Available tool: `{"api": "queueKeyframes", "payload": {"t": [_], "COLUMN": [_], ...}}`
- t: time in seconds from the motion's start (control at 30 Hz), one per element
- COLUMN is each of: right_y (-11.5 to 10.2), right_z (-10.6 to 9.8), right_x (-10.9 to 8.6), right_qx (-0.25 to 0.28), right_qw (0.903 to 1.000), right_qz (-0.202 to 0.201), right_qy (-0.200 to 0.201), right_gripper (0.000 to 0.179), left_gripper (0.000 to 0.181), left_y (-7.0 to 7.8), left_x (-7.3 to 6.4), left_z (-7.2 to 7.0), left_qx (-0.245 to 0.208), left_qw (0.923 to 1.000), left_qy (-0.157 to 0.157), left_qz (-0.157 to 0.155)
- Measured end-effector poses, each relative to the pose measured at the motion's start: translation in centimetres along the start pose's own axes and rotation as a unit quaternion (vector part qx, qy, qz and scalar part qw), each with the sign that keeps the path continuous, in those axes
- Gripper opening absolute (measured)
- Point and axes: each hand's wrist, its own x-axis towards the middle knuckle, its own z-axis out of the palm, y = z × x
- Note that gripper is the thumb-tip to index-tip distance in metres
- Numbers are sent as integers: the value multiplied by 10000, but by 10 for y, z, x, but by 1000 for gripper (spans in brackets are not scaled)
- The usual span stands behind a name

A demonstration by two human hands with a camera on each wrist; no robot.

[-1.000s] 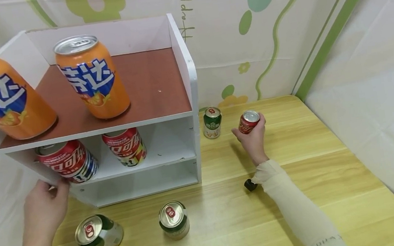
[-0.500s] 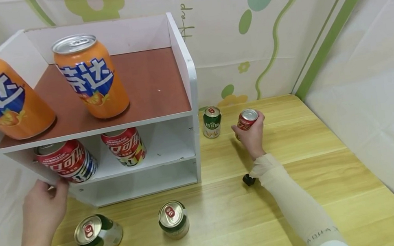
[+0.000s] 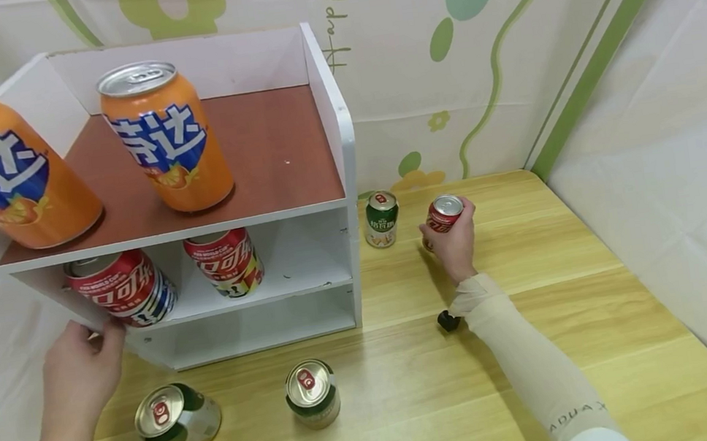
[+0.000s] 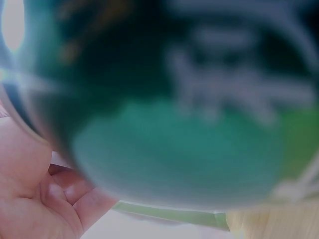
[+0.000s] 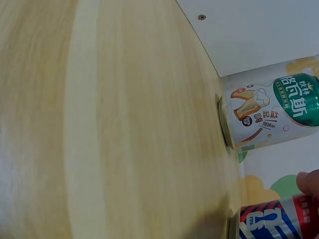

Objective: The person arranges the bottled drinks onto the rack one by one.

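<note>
In the head view my right hand [image 3: 455, 241] grips a red cola can [image 3: 442, 215] at the back of the table, thumb on its left side. The right wrist view shows this cola can [image 5: 279, 219] upright, its base at the tabletop. Beside it, apart, stands a green and white kvass can [image 3: 382, 220]. My left hand [image 3: 80, 368] holds the lower left side of a white shelf [image 3: 345, 155], thumb at the front edge and the other fingers partly hidden. A green can [image 4: 179, 149] fills most of the left wrist view, blurred.
Two orange soda cans [image 3: 168, 140] stand on the shelf's brown top. Two red cola cans [image 3: 226, 265] stand on the middle level. Two green and gold cans [image 3: 312, 395] stand on the table [image 3: 416, 404] in front. A floral cloth [image 3: 404, 96] hangs behind.
My right hand and the cola can have shifted slightly left and back on the table. The left hand keeps its place at the shelf, and the other cans stay put.
</note>
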Motion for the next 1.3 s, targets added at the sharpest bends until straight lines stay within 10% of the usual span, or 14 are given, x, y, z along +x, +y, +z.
{"api": "queueKeyframes", "payload": {"t": [1.3], "right_y": [3], "right_z": [-29], "right_x": [2], "right_qx": [-576], "right_qw": [9886], "right_qz": [257], "right_qy": [-1364], "right_gripper": [87], "left_gripper": [35], "left_y": [-2], "left_x": [0], "left_z": [1], "left_qx": [13], "left_qw": [10000], "left_qy": [-5], "left_qz": [4]}}
